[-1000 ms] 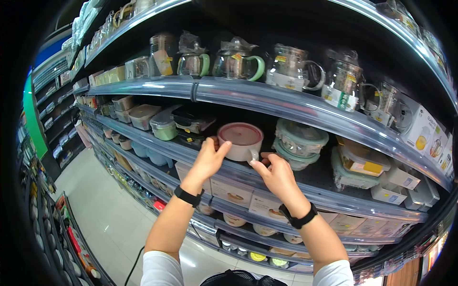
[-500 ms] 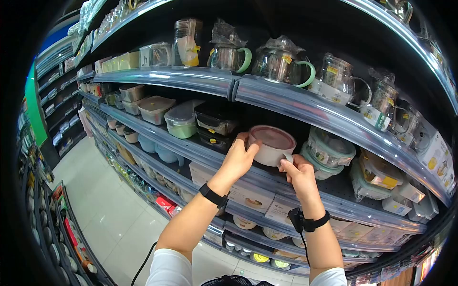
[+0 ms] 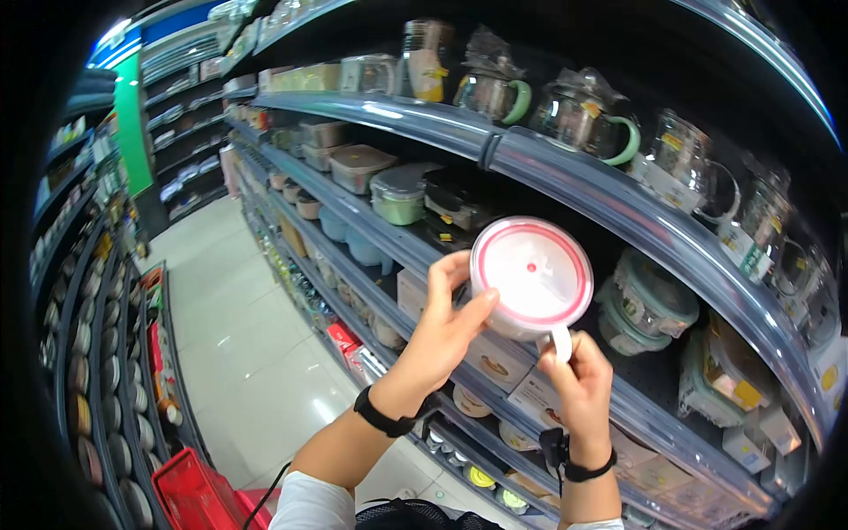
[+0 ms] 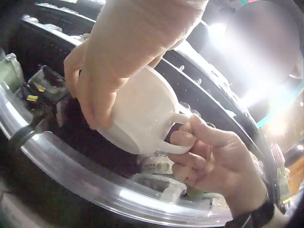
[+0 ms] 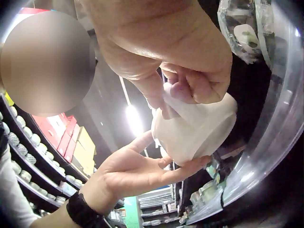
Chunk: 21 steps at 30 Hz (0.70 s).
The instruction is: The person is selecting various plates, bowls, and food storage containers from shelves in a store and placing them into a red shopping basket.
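- We hold the lidded cup (image 3: 530,276) in the air, clear of the shelf edge (image 3: 389,240), tilted so its red-rimmed lid (image 3: 528,265) faces us.
- Our left hand (image 3: 442,334) wraps the cup's side, with the thumb at the lid's rim and the fingers curved round the wall.
- Our right hand (image 3: 579,382) is closed on the handle (image 3: 560,343), just below the lid.
- By our judgement, the cup is off the shelf and secure in both hands. The lid is still seated and the cup is set down nowhere.
- The lid hides the inside, so we cannot tell whether it holds anything.
- Beyond our left fingertips sits a green-lidded container (image 3: 397,196).
- Past our right fingers, the stacked glass containers (image 3: 649,300) look empty, though the view is too curved to be sure.
- Glass teapots (image 3: 587,110) stand above.
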{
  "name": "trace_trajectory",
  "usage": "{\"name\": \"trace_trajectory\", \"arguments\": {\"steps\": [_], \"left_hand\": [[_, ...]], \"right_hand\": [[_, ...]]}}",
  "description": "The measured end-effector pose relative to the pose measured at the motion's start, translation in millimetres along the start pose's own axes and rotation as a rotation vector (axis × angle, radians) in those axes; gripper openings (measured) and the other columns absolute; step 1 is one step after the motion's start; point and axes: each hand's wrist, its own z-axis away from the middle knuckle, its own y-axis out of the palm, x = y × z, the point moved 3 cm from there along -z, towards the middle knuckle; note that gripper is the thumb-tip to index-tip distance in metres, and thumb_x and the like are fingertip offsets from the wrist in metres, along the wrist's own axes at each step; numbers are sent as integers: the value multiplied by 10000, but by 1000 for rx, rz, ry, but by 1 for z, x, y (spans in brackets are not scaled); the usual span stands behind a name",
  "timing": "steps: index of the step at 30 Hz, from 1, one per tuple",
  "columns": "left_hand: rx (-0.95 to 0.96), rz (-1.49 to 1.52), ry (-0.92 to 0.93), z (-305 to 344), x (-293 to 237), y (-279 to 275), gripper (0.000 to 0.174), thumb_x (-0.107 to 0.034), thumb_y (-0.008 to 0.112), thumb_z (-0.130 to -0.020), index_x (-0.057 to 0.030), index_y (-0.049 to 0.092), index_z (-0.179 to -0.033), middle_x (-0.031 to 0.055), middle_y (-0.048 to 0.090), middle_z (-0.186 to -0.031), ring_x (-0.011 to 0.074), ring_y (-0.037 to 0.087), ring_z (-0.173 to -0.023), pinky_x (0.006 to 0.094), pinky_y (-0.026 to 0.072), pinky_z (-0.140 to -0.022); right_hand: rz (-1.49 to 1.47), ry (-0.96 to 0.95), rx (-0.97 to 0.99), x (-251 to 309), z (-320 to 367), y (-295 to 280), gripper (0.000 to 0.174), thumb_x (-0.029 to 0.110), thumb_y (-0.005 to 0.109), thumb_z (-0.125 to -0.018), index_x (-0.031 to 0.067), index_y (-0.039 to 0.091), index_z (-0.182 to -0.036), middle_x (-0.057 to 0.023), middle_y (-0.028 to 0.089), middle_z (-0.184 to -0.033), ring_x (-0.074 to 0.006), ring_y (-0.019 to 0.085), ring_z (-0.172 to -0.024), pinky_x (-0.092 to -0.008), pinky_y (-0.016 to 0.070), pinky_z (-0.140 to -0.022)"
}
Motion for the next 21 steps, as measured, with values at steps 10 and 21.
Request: {"name": "trace_trajectory", "arguments": {"steps": [10,21], "left_hand": [[-453,181,-342,199,-1,-109,493,-196,582,-970,-65,360,-1391,102,503,-1319,216,581,-1145,415,492,-991],[-1202,186,-38,482,-42,-223,530,-189,630,-939,-84,365,-1386,97,508,-1304,230,568,-1159,488,484,-980]], "right_hand": [[-160,61,658,-72,93,94,167,99,733,-852,20,587,-843,26,485,-701,-54,403,-591,-231,325,-532],[-353,323,1514,-97,234,360,95,69,690,-887,20,611,-909,28,546,-796,-45,481,-733,-216,406,-662]]}}
